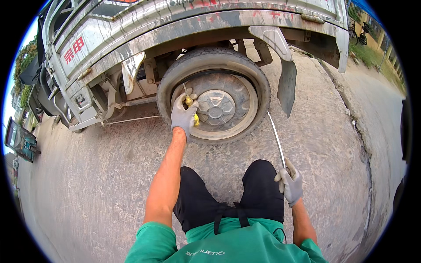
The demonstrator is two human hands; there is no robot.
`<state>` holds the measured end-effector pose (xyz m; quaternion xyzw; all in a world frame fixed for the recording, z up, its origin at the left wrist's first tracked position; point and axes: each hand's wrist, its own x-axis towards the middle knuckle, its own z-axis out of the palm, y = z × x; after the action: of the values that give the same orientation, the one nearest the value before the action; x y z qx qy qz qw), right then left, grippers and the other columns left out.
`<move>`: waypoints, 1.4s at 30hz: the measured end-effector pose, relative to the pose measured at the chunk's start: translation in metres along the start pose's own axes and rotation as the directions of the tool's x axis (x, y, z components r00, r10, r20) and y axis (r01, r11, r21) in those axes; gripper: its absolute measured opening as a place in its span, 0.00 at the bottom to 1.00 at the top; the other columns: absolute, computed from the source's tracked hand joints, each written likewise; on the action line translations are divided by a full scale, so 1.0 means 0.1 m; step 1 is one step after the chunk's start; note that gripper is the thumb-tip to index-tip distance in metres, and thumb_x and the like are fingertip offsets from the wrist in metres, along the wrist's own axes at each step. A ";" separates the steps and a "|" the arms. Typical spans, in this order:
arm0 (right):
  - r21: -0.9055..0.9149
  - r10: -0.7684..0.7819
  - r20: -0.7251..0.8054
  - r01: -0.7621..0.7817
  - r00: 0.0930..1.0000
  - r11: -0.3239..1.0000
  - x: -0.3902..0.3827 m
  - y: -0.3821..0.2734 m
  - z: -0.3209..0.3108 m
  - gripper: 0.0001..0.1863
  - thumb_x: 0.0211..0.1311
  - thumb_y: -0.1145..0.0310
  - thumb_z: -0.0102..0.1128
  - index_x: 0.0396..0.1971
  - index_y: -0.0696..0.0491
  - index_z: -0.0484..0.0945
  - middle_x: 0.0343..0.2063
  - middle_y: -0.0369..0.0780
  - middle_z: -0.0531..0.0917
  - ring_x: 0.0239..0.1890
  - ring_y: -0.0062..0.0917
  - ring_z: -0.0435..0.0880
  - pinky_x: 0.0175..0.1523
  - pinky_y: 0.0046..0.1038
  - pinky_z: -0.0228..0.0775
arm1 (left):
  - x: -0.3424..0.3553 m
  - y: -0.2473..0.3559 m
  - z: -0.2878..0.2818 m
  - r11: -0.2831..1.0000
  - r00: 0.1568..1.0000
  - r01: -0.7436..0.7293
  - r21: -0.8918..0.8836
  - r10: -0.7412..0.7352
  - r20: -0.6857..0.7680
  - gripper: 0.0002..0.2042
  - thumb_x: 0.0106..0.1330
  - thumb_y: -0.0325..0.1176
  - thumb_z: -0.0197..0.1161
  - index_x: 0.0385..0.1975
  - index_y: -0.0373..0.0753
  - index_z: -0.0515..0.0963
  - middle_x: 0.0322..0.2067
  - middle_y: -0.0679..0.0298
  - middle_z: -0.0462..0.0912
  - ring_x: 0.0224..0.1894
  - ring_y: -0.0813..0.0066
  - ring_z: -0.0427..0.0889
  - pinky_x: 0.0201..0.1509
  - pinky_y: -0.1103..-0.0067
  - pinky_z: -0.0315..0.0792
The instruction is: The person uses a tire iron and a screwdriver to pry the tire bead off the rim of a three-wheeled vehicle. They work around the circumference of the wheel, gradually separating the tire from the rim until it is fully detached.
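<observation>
In front of me a worn tire [173,70] sits on a dusty wheel rim [245,111] under the truck bed. A dark gap shows between tire and rim along the upper right. My left hand [183,115], in a grey glove, is closed around a yellow-handled screwdriver [189,101] at the rim's left side. Its thin shaft points up toward the tire's inner edge; whether the tip touches is unclear. Low on the right, my gloved right hand [291,182] grips a long, flat metal bar [276,133], which slants up with its far end near the tire's lower right side.
The truck's grey, dirty side panel [175,22] overhangs the wheel. A bent mud flap [287,87] hangs to its right. Rough concrete [105,175] lies around my knees, with a long crack [353,118] on the right. A small three-wheeled vehicle [21,140] stands far left.
</observation>
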<state>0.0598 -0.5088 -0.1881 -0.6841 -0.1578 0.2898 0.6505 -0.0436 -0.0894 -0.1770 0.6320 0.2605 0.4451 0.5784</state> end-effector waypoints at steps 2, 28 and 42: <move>-0.004 -0.009 0.004 0.009 1.000 1.000 -0.01 -0.06 0.03 0.29 0.74 0.70 0.52 0.70 0.67 0.64 0.22 0.36 0.80 0.11 0.11 0.66 0.16 0.15 0.55 | 0.01 0.00 -0.03 0.999 1.000 0.008 -0.036 -0.007 0.025 0.25 0.67 0.15 0.61 0.65 0.29 0.68 0.57 0.58 0.79 0.57 0.74 0.80 0.63 0.79 0.75; -0.542 -0.499 0.378 0.623 0.780 0.563 2.11 -1.22 0.80 0.15 0.65 0.58 0.68 0.41 0.55 0.84 0.28 0.41 0.84 0.30 0.25 0.84 0.39 0.30 0.75 | -0.05 -0.07 -0.13 0.982 0.998 0.058 -0.178 -0.053 0.031 0.26 0.67 0.17 0.63 0.67 0.32 0.69 0.55 0.61 0.81 0.54 0.77 0.80 0.60 0.81 0.75; -0.277 -0.055 0.376 0.168 0.925 0.946 1.20 -1.27 0.01 0.23 0.67 0.66 0.65 0.59 0.59 0.73 0.34 0.37 0.85 0.26 0.12 0.76 0.30 0.19 0.71 | -0.52 -0.65 -0.27 0.799 0.975 0.177 -0.574 -0.222 -0.009 0.30 0.69 0.16 0.61 0.71 0.36 0.63 0.59 0.58 0.77 0.55 0.67 0.81 0.64 0.72 0.75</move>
<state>0.1737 -0.4237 -0.0865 -0.7001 -0.3572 0.3457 0.5126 -0.0792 -0.1068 -0.2553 0.3820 0.2024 0.4626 0.7740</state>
